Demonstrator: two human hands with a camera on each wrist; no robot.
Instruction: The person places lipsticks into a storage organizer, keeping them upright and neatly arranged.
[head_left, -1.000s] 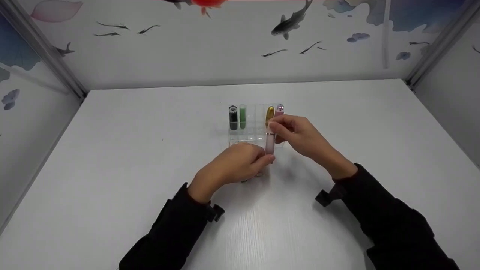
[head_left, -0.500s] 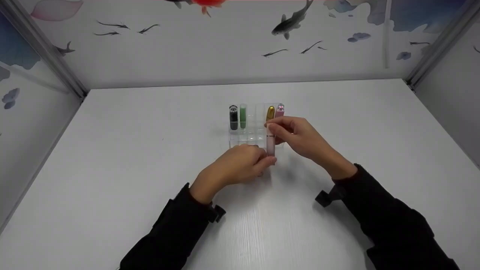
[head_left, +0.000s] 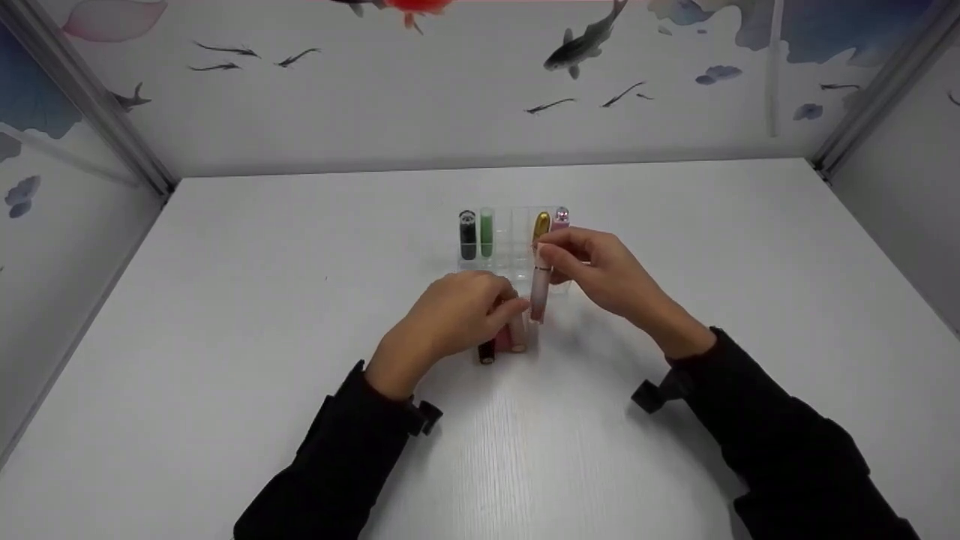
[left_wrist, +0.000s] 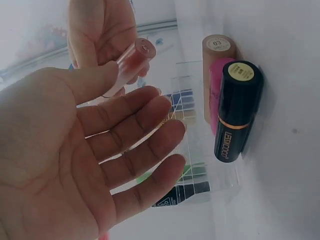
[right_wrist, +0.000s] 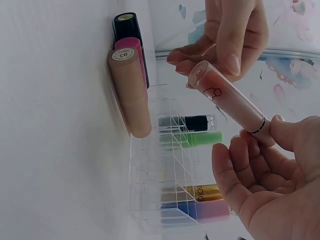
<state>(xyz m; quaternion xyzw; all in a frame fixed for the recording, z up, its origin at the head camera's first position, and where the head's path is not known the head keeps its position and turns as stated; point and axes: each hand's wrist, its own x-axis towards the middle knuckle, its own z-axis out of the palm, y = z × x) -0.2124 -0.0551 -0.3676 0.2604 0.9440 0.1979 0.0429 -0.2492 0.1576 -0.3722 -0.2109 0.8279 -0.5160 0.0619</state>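
My right hand [head_left: 596, 270] pinches a slim lip gloss tube [right_wrist: 227, 102] by its pale cap end, between thumb and fingers. The tube is clear and pinkish, with a dark beaded ring and a small line drawing, and hangs tilted, its lower end reddish. My left hand [left_wrist: 105, 140] has its fingers loosely extended and holds nothing; its thumb overlaps the tube in the left wrist view. Below the left hand, a black tube [left_wrist: 237, 110], a magenta tube [right_wrist: 131, 44] and a beige tube marked 03 [right_wrist: 129, 92] stand close together on the table, partly hidden in the head view.
Behind the hands is a clear compartmented organizer [head_left: 513, 219]. It holds a black tube [head_left: 467, 232] and a green tube [head_left: 486, 231] at left, a gold tube [head_left: 541, 223] and a pink-topped tube [head_left: 560, 217] at right. Printed walls [head_left: 375, 112] enclose the white table [head_left: 300, 337].
My left hand has come off the lip gloss tube's lower end and shifted left and slightly back, uncovering the standing tubes. My right hand still pinches the lip gloss tube, now tilted more.
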